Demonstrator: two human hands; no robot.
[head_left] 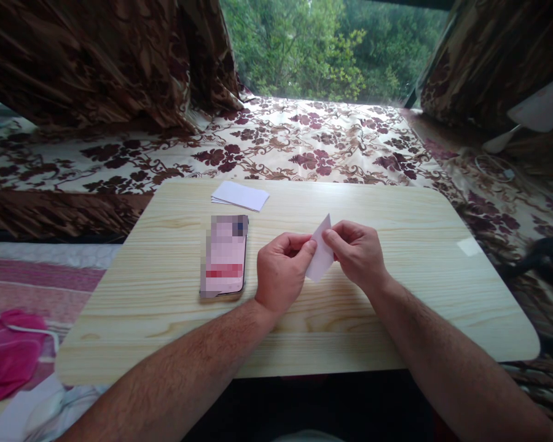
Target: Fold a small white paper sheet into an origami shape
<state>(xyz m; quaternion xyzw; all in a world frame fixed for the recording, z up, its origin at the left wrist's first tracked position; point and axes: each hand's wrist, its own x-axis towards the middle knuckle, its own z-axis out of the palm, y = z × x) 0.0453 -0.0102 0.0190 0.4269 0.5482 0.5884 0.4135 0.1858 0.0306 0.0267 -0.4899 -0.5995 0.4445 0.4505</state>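
A small piece of white paper [320, 259] is held up above the table between my two hands, its top corner coming to a point. My left hand [283, 270] pinches its left edge between thumb and fingers. On the other side, my right hand [358, 248] grips the right edge with thumb and forefinger. A smartphone [225, 258], its screen partly blurred out, lies to the left of my left hand. Behind the phone rests a small stack of white paper slips [240, 196].
The light wooden table [166, 245] has rounded corners; a white patch [469, 247] is near its right edge. Beyond stands a ledge with floral cloth [313, 141] under a window. A white lamp [539, 107] is at right, pink cloth [11, 353] at left.
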